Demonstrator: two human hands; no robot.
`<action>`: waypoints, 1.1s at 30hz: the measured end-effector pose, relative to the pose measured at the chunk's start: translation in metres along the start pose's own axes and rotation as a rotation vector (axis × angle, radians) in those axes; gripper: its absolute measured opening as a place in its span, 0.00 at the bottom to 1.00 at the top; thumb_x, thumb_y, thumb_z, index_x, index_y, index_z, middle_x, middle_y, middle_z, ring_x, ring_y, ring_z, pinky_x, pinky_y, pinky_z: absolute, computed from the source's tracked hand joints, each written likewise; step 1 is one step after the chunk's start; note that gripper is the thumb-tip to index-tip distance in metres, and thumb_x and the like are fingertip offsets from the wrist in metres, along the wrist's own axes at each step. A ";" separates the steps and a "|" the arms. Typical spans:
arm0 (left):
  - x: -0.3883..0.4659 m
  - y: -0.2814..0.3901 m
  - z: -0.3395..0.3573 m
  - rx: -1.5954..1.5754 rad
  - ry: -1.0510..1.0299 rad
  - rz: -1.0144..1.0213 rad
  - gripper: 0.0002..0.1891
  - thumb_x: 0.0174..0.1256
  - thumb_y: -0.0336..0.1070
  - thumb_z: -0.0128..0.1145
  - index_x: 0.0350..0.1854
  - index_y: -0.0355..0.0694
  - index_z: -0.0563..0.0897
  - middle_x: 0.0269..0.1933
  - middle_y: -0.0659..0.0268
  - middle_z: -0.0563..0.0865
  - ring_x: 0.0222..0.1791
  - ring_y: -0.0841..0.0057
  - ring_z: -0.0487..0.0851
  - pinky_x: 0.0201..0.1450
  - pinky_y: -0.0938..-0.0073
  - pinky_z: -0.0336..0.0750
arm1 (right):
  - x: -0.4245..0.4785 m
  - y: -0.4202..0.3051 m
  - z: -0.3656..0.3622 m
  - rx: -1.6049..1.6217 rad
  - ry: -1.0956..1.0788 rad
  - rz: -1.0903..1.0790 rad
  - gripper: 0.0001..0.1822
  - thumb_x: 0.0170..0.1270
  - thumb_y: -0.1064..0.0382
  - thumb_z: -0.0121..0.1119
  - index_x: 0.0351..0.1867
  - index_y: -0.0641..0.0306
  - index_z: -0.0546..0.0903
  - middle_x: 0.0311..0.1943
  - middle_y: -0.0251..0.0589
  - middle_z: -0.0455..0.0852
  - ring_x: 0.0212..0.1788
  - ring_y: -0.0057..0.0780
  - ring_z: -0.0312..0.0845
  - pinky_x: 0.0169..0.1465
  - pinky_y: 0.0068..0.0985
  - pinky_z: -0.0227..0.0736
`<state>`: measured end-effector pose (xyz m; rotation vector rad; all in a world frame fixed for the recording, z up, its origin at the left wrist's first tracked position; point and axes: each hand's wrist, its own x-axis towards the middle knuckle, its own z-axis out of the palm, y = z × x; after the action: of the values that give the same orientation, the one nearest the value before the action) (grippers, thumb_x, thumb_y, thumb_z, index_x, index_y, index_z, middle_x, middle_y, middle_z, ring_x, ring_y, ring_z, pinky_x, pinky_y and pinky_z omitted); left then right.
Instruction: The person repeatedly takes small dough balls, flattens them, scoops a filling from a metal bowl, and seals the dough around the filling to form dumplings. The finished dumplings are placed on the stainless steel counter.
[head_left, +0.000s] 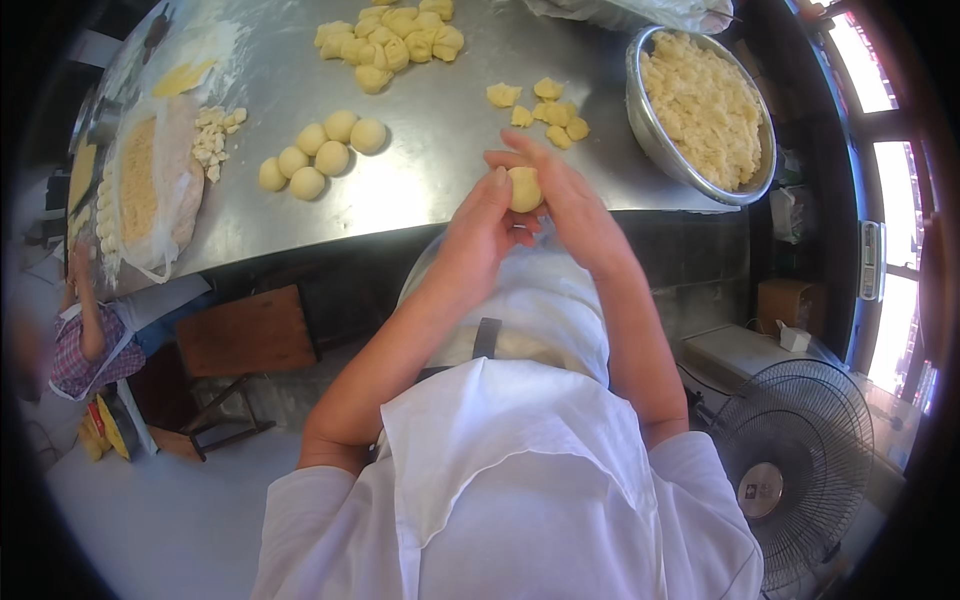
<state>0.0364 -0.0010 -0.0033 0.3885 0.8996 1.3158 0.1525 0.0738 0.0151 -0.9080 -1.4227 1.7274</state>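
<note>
Between my left hand (484, 217) and my right hand (562, 195) is a small pale-yellow dough ball (525, 189), cupped by both at the near edge of a metal worktable (420, 150). Small flattened yellow dough pieces (556, 114) lie just beyond my fingers. To the left sit several smooth round balls (307, 182) in a loose cluster. Farther back is a heap of folded yellow dough pieces (396, 54). A metal bowl (637, 127) at the right holds a crumbly pale-yellow mass (705, 112).
At the far left, a filled tray-like mass under plastic (140, 180) lies beside small dough bits (214, 139). Another person (94, 337) stands at that end. A wooden stool (247, 330) is below the table; a fan (795, 465) stands at the lower right.
</note>
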 end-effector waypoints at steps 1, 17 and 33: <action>0.002 0.000 -0.013 0.005 -0.063 -0.026 0.29 0.88 0.64 0.34 0.60 0.43 0.77 0.49 0.67 0.84 0.43 0.77 0.80 0.45 0.72 0.75 | 0.000 -0.005 -0.003 0.024 -0.027 0.007 0.22 0.84 0.51 0.52 0.52 0.72 0.86 0.35 0.39 0.89 0.33 0.22 0.81 0.39 0.23 0.79; 0.011 -0.004 -0.006 -0.260 -0.083 0.067 0.27 0.89 0.58 0.38 0.69 0.38 0.74 0.65 0.61 0.82 0.64 0.71 0.80 0.69 0.62 0.73 | 0.001 -0.001 -0.004 -0.274 0.076 -0.137 0.17 0.81 0.56 0.58 0.60 0.65 0.86 0.55 0.54 0.88 0.59 0.46 0.83 0.66 0.36 0.73; 0.024 0.011 -0.016 1.129 0.302 0.710 0.22 0.76 0.35 0.61 0.67 0.31 0.76 0.67 0.54 0.79 0.69 0.57 0.79 0.75 0.55 0.69 | 0.004 0.001 -0.030 -0.301 0.234 -0.157 0.20 0.82 0.57 0.60 0.64 0.71 0.82 0.57 0.48 0.90 0.62 0.30 0.84 0.66 0.26 0.74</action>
<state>0.0169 0.0203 -0.0139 1.5170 1.8413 1.3868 0.1764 0.0916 0.0095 -1.0870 -1.5734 1.2675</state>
